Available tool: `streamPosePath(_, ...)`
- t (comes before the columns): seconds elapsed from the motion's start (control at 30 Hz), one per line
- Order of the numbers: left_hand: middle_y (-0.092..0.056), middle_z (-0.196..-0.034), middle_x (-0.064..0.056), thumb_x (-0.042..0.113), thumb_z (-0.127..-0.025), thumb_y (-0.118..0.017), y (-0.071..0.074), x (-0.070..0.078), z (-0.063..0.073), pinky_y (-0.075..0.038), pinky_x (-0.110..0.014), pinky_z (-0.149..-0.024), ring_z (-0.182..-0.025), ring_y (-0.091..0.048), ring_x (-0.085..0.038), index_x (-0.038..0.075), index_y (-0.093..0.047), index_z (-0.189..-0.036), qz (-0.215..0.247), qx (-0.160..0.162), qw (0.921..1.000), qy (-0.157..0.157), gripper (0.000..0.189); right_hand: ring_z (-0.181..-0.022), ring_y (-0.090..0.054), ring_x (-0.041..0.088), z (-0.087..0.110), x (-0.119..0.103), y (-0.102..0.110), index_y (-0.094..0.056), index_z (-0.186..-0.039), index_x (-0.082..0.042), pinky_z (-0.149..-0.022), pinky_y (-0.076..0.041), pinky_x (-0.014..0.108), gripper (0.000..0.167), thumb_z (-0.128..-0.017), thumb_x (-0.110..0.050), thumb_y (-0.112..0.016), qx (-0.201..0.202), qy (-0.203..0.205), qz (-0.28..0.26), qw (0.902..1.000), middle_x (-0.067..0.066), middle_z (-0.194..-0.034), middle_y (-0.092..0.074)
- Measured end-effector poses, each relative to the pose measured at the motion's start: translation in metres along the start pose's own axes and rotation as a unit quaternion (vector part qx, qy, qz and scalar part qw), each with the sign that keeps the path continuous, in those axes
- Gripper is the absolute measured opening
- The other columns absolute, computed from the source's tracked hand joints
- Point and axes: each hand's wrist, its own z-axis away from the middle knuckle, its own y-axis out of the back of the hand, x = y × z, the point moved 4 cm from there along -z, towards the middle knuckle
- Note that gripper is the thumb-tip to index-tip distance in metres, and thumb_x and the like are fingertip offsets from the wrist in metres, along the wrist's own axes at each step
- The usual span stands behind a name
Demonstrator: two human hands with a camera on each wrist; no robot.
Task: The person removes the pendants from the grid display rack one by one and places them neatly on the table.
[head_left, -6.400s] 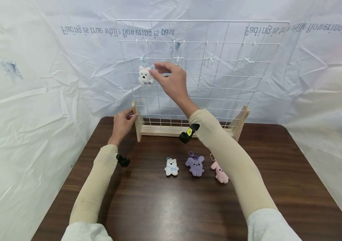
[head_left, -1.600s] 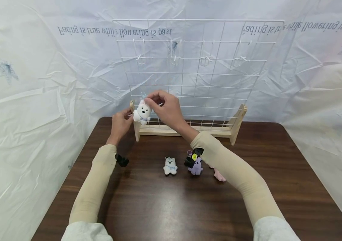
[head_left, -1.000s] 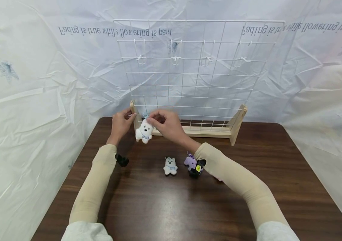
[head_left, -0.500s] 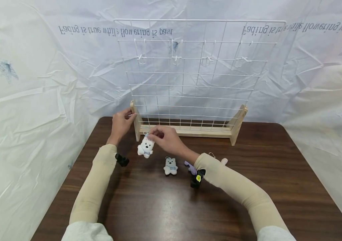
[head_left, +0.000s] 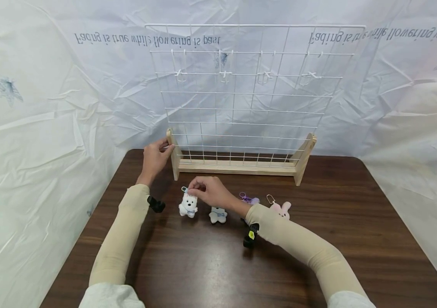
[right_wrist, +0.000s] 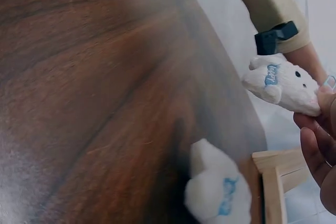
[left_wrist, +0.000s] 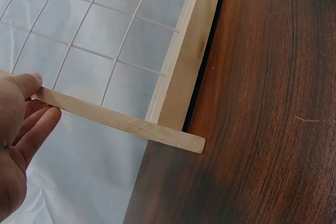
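Observation:
My right hand [head_left: 212, 191] pinches a white plush bear keychain [head_left: 188, 205] by the top of its head. The bear hangs upright low over the table, its blue clasp sticking up beside my fingers. In the right wrist view, the bear [right_wrist: 286, 83] shows a blue lettered patch. Just right of it lies a second white plush keychain [head_left: 218, 215], its top covered by my hand. My left hand [head_left: 156, 158] holds the wooden side stand [head_left: 174, 160] of the rack; thumb and fingers pinch the wood [left_wrist: 121, 121] in the left wrist view.
A white wire grid rack [head_left: 241, 92] stands at the back of the brown table [head_left: 187, 265], with several white hooks [head_left: 224, 77] along its upper part. A purple plush keychain [head_left: 254, 201] and a pink one [head_left: 283, 209] lie partly behind my right forearm.
My right hand has taken the white bear off the leftmost hook and carried it down and forward to just above the table. My left hand has stayed on the side stand.

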Motion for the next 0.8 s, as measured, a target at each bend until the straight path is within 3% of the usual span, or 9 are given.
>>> streamPosePath(0.6,-0.072,-0.120,-0.022,0.019,-0.099,-0.071,0.001,0.002,0.001,-0.061,-0.049,-0.086,-0.109,-0.072,-0.033,-0.002,-0.069,-0.128,0.001,0.000,1.0000,-0.001,0.036,-0.074,-0.061,0.003,-0.001,0.017,-0.013,-0.071,-0.100,-0.015,-0.065,-0.050,0.021,0.005,-0.100,-0.019,-0.069,-0.031,0.005,0.043,0.9986,-0.006,-0.087,-0.071)
streamPosePath(0.8,-0.072,-0.119,-0.022,0.019,-0.098,-0.071,0.001,0.002,0.000,-0.061,-0.049,-0.086,-0.107,-0.073,-0.033,-0.002,-0.069,-0.128,0.001,-0.001,1.0000,0.001,0.036,-0.072,-0.060,0.003,0.000,0.018,-0.016,-0.071,-0.100,-0.016,-0.064,-0.050,0.021,0.006,-0.101,-0.021,-0.068,-0.060,0.001,0.041,0.9973,-0.009,-0.087,-0.071)
